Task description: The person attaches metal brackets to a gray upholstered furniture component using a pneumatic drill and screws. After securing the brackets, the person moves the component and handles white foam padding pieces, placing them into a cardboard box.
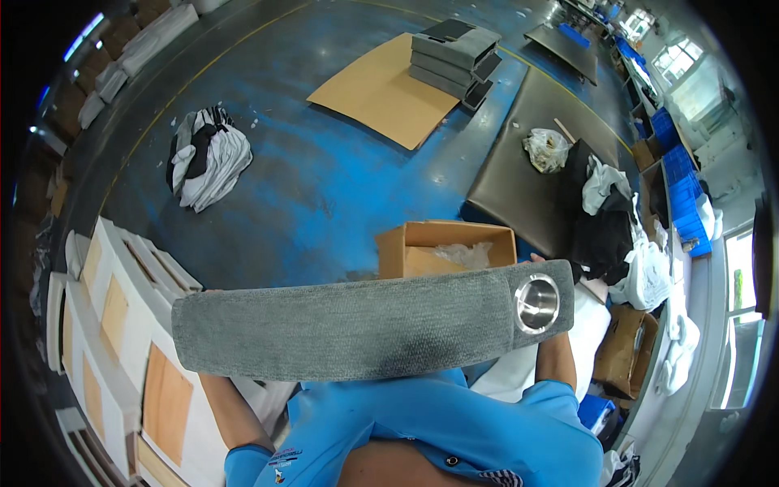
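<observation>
A long grey fabric-covered sofa armrest [341, 329] spans the view in front of my body, lying nearly level with its right end slightly higher. A round steel cup holder [537, 303] is set into its right end. My right hand [536, 258] grips that end, with only some fingertips showing over the far edge. At the other end my left forearm [231, 410] goes up behind the armrest. The armrest hides nearly all of my left hand, which supports the left end.
White foam-covered frames with wood panels [166, 402] stand at left. An open cardboard box [391, 252] is beyond the armrest. Grey upholstered pieces [446, 61] are stacked on a cardboard sheet [365, 85]. A cloth bundle [213, 158] lies on the floor. A brown padded bench [519, 174] is at right.
</observation>
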Motion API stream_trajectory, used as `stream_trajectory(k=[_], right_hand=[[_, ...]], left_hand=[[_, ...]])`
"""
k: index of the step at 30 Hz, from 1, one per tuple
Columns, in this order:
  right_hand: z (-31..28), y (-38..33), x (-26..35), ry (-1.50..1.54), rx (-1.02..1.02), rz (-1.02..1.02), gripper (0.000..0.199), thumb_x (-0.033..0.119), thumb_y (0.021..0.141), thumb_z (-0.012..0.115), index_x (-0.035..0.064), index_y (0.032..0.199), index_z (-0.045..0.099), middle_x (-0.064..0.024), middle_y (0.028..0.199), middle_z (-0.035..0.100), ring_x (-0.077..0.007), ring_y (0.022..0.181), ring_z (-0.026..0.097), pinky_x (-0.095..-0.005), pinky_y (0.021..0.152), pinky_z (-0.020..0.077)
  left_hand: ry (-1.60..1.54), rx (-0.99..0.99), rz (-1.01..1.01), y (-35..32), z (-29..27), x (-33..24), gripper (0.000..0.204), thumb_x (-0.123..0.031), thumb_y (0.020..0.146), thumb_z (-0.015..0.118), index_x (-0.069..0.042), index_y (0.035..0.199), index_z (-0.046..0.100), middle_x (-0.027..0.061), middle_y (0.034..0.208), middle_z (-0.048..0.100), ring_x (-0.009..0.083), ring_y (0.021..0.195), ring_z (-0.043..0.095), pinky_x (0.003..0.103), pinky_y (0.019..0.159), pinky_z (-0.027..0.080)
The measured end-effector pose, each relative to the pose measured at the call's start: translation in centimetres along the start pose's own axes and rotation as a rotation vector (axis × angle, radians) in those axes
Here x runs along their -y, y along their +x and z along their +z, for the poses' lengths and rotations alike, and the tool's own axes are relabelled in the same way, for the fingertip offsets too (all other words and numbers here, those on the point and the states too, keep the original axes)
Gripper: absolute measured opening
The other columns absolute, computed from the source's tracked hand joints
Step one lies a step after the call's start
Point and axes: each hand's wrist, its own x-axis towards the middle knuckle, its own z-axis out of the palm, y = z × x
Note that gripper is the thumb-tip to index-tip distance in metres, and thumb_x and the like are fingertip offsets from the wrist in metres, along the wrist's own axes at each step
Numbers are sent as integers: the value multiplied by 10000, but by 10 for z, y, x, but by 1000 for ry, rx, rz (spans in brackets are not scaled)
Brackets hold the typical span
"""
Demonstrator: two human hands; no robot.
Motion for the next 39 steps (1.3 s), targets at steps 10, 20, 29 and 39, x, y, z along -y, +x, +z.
stream_trajectory(k=[10, 20, 29, 39], right_hand=[[50, 131, -65, 537, -66, 184, 264, 261, 1013, 595, 10, 1063, 659, -108, 934, 703, -186, 855, 690, -300, 826, 581], [58, 246, -22, 656, -299, 100, 298, 301, 990, 592, 18, 925, 656, -89, 826, 688, -194, 800, 679, -336, 845, 564], [80, 417, 130, 592, -267, -87, 280, 274, 1020, 575, 26, 966, 693, -115, 888, 718, -224, 846, 697, -364, 866, 564], [12, 690, 209, 410, -498, -88, 433, 323, 1035, 526, -52, 932, 717, -140, 875, 737, -229, 889, 702, -371, 951, 548]], left_hand=[[-197, 437, -29, 323, 29, 45, 442, -356, 1018, 527, -57, 1340, 582, 81, 1331, 601, 193, 1249, 544, 333, 1121, 383], [-411, 859, 54, 613, 209, 163, 423, -396, 1011, 529, -78, 1279, 608, 97, 1270, 594, 325, 1229, 510, 490, 1160, 310], [889, 589, 89, 755, 433, 181, 343, -314, 1015, 550, -47, 1216, 628, 121, 1211, 647, 264, 1132, 594, 408, 1057, 433], [-2, 574, -81, 916, 649, 293, 351, -234, 1019, 562, -25, 1299, 599, 113, 1257, 651, 247, 1145, 621, 379, 983, 492]])
